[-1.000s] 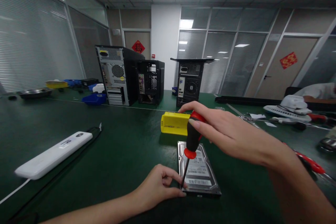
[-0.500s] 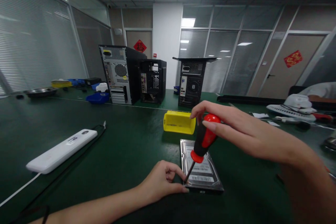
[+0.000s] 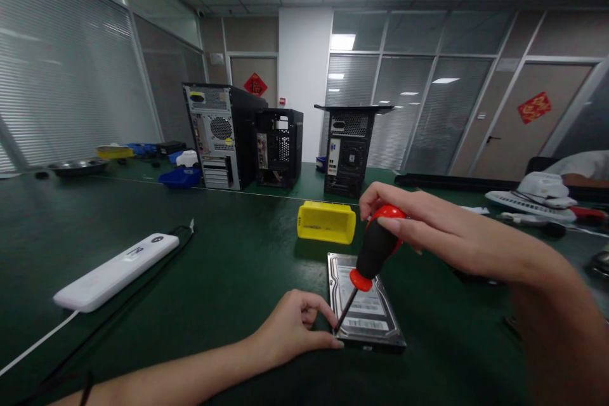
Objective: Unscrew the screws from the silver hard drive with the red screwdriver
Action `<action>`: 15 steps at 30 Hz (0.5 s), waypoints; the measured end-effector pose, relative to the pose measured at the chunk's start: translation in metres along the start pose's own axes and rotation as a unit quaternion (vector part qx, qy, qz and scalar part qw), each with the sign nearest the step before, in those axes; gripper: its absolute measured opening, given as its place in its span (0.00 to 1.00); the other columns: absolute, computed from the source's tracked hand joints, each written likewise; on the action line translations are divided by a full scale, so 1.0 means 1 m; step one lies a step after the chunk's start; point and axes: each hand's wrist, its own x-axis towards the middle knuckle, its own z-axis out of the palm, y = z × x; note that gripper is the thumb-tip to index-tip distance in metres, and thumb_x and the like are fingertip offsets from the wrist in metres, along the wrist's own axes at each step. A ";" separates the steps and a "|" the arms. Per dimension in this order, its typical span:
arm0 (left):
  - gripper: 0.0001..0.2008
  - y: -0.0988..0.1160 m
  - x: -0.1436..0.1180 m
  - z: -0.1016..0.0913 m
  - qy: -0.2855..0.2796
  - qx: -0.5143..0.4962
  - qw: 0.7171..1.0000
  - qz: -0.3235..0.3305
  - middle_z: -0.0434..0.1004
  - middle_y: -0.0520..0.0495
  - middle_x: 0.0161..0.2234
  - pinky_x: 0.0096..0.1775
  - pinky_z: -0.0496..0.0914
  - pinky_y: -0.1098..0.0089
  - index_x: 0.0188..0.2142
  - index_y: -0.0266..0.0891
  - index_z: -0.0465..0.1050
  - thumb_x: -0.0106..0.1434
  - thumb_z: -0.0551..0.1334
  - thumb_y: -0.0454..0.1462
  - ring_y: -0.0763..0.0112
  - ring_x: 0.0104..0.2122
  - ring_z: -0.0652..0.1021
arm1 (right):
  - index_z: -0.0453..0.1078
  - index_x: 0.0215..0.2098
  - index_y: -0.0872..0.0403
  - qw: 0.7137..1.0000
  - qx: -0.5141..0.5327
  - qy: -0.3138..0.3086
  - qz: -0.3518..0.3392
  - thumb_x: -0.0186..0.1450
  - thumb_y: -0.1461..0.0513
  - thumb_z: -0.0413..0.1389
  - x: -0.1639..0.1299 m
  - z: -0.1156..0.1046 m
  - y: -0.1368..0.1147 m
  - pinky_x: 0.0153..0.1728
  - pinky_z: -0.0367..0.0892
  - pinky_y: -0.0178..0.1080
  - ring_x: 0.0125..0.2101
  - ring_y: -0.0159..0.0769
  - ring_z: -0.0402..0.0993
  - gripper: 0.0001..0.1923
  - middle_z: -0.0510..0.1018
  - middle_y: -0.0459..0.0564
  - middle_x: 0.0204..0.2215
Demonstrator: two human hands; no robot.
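A hard drive [image 3: 364,304] lies flat on the table [image 3: 214,279], near its front edge. The left hand [image 3: 290,330] rests on the table touching the drive's near left corner; the right hand [image 3: 428,231] is above the drive, holding a tilted screwdriver [image 3: 368,260] whose tip meets that corner. A small bin [image 3: 326,222] sits just behind the drive, a power strip [image 3: 117,271] well to the left. Three computer cases [image 3: 271,139] stand farther back, and far right lies what may be a keyboard [image 3: 523,203]
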 end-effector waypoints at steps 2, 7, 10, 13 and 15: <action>0.18 0.000 0.000 0.000 0.001 -0.001 1.000 -0.001 0.46 0.63 0.15 0.24 0.42 0.72 0.33 0.32 0.77 0.47 0.72 0.43 0.80 0.19 0.49 | 0.66 0.41 0.51 1.000 -0.007 -0.015 0.006 0.69 0.54 0.46 0.001 -0.002 -0.002 0.31 0.62 0.36 0.31 0.35 0.70 0.12 0.75 0.46 0.32; 0.18 -0.001 -0.001 0.002 0.001 -0.007 1.000 0.000 0.46 0.64 0.14 0.23 0.41 0.71 0.32 0.31 0.77 0.46 0.73 0.42 0.80 0.18 0.48 | 0.69 0.32 0.53 0.999 -0.032 -0.020 0.013 0.68 0.50 0.47 0.018 -0.004 0.000 0.26 0.59 0.35 0.25 0.31 0.68 0.17 0.73 0.44 0.25; 0.20 -0.004 0.001 0.003 -0.003 -0.013 1.000 -0.008 0.46 0.64 0.14 0.23 0.40 0.71 0.32 0.31 0.77 0.45 0.73 0.44 0.80 0.18 0.48 | 0.71 0.27 0.55 0.996 -0.082 -0.011 0.046 0.66 0.46 0.47 0.032 -0.003 0.005 0.24 0.57 0.35 0.23 0.32 0.67 0.24 0.73 0.47 0.23; 0.22 -0.004 0.003 0.002 0.000 -0.011 1.000 -0.009 0.46 0.64 0.14 0.23 0.40 0.71 0.32 0.31 0.77 0.42 0.74 0.45 0.80 0.18 0.48 | 0.74 0.29 0.56 0.993 -0.103 -0.016 0.062 0.65 0.44 0.46 0.043 0.001 0.007 0.26 0.59 0.37 0.25 0.35 0.69 0.27 0.75 0.50 0.26; 0.22 -0.003 0.002 0.002 0.001 -0.007 1.000 -0.005 0.46 0.63 0.15 0.24 0.41 0.71 0.32 0.31 0.77 0.42 0.74 0.45 0.80 0.19 0.48 | 0.74 0.30 0.56 0.993 -0.096 -0.013 0.069 0.66 0.44 0.45 0.046 0.003 0.007 0.27 0.61 0.37 0.26 0.36 0.70 0.27 0.76 0.51 0.27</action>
